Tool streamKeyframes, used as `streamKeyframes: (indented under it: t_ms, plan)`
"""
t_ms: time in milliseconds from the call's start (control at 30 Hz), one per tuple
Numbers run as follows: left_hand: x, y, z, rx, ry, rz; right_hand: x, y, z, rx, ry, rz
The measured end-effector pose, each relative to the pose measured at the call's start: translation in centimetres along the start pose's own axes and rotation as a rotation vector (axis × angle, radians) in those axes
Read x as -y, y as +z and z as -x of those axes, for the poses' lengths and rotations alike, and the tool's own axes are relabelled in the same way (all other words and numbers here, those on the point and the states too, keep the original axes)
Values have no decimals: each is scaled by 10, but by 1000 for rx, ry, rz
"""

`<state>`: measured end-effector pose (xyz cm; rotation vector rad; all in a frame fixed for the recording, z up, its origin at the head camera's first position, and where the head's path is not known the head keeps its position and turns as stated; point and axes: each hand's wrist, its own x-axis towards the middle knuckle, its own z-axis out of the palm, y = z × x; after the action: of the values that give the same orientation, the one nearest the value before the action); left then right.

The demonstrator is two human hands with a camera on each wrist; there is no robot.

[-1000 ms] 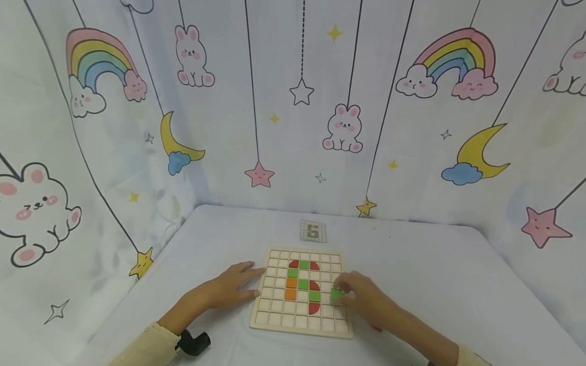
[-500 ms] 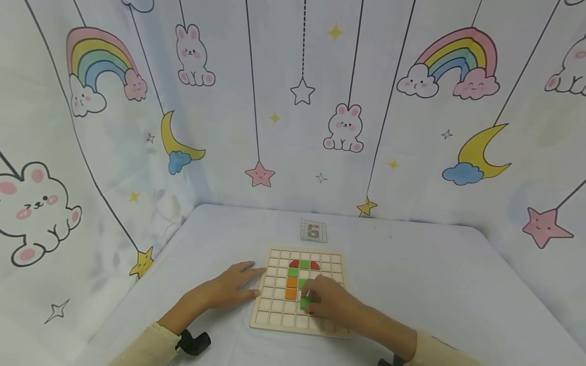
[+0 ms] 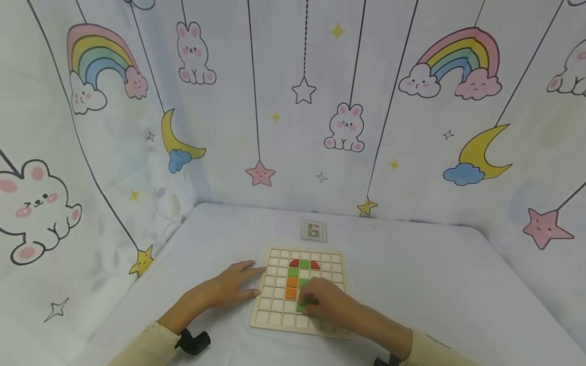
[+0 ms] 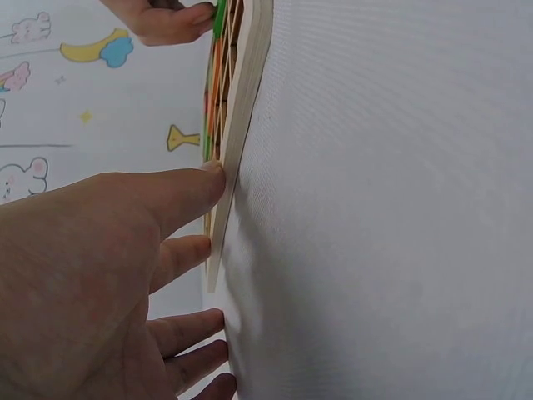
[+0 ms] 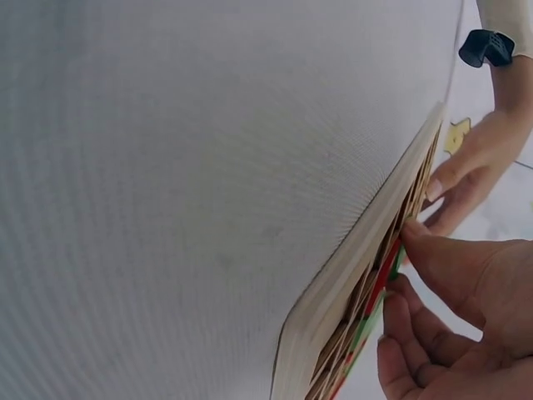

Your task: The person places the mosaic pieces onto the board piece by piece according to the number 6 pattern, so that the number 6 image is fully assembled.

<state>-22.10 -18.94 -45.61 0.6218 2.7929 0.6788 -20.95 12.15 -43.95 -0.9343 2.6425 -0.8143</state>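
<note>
A square wooden grid board (image 3: 270, 319) lies on the white table. My right hand (image 3: 330, 302) pinches a green square tile (image 3: 300, 306) between thumb and fingers, low over the board's lower middle cells. My left hand (image 3: 231, 287) has its fingers spread, with thumb and index finger touching the board's left edge; in the left wrist view the thumb (image 4: 196, 190) presses against that side. Set in the cells are orange square tiles (image 3: 291, 288), other green tiles (image 3: 304, 264) and rounded red tiles (image 3: 315, 265). The right hand covers some tiles on the board.
Behind the board lies a small pattern card (image 3: 313, 231) printed with a coloured figure on a grid. A white curtain (image 3: 293, 127) with rabbits, stars and rainbows rises beyond the table's back edge. Black wrist mounts (image 3: 194, 343) sit at the sleeves.
My right hand has moved left from the board's right edge, carrying the green tile, then slightly toward me over the lower middle cells. The left hand has stayed at the board's edge.
</note>
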Motion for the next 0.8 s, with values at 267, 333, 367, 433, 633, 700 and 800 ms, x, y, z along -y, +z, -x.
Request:
streamKeyframes:
  t_ms: [267, 333, 367, 433, 633, 700, 800]
  plan:
    - [-2, -1, 1, 2, -19, -3, 3, -2, 3, 14, -54, 90]
    - [-3, -1, 2, 1, -19, -5, 3, -2, 4, 17, -52, 105]
    - [-3, -1, 2, 0, -18, -5, 3, -2, 5, 18, -50, 109]
    - [-3, -1, 2, -1, -16, -6, 3, -1, 6, 16, -53, 118]
    - [-1, 1, 0, 2, -12, -8, -4, -3, 10, 10, -49, 164]
    - [-1, 1, 0, 3, -12, -12, -8, -6, 14, 9, -32, 161]
    - [-1, 0, -1, 3, -14, -15, -16, -15, 25, -13, 12, 100]
